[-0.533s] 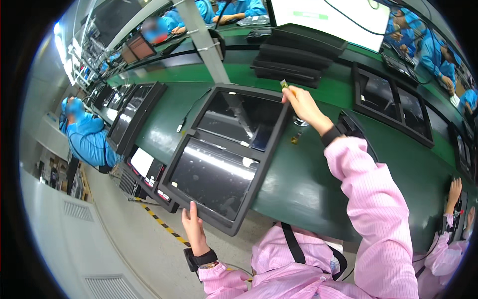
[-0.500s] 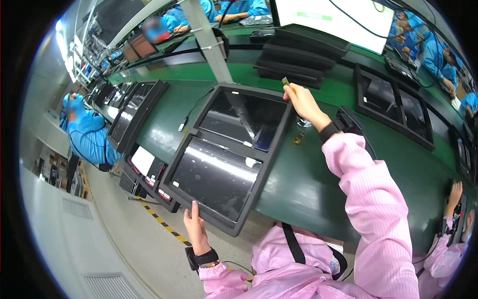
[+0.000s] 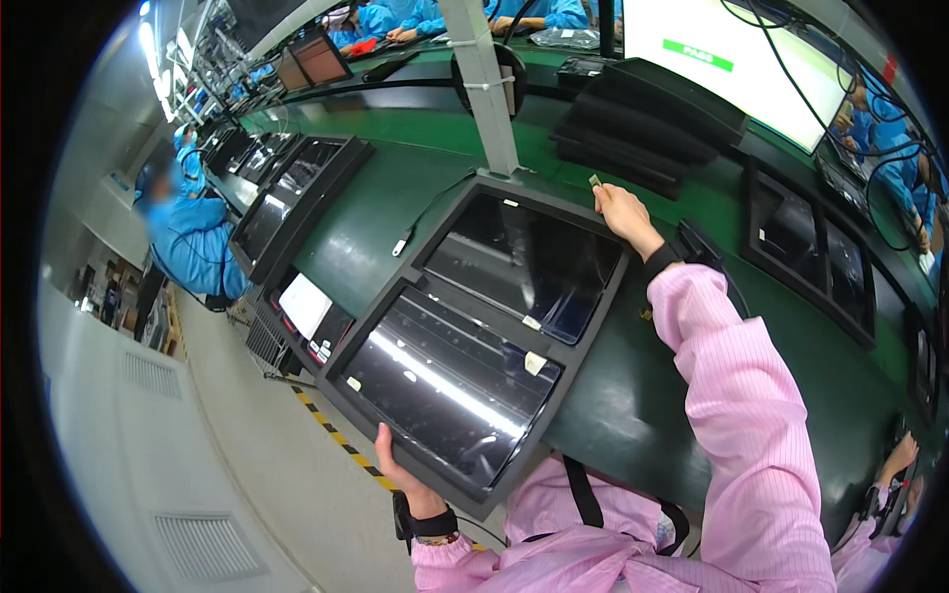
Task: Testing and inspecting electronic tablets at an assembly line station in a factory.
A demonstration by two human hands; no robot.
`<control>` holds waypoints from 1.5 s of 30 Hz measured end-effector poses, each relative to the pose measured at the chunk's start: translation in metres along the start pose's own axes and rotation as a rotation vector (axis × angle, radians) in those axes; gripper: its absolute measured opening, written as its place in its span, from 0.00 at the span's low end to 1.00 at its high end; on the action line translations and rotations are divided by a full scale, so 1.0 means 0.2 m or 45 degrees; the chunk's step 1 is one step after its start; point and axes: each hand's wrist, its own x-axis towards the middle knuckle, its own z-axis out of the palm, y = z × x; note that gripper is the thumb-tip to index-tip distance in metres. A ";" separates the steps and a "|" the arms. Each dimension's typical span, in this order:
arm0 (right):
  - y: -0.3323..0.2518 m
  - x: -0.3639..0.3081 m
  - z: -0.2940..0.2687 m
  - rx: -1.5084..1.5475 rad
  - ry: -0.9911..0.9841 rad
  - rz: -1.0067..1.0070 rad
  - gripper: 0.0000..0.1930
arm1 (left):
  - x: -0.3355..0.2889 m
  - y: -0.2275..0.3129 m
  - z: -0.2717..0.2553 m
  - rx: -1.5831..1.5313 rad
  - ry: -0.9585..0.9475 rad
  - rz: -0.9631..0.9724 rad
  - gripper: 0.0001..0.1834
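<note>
A black tray (image 3: 463,489) lies aslant before me, its near corner hanging past the green bench's edge. In it sit two dark, glossy screen panels, a far one (image 3: 494,247) and a near one (image 3: 445,381), with small pale tabs along their edges. My left hand (image 3: 410,482) grips the tray's near left side, thumb on the rim and fingers mostly hidden below. Beside the far right corner, my right hand (image 3: 625,215) pinches a small gold-green connector piece (image 3: 595,182). Whether that hand also touches the tray, I cannot tell.
A black cable with a white plug (image 3: 399,247) lies left of the tray, near a grey post (image 3: 489,109). Black trays (image 3: 643,124) are stacked behind. More panel trays flank both sides (image 3: 297,198) (image 3: 811,242). A lit monitor (image 3: 732,59) stands behind. Co-workers surround the bench.
My view has shifted, so the scene sits further right. The tray has come slightly toward me with my left hand on it. My right hand still pinches the connector piece.
</note>
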 end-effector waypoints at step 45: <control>1.15 -2.99 -0.82 0.611 1.833 0.856 0.18 | -0.32 -0.86 0.88 1.313 -1.539 0.295 0.23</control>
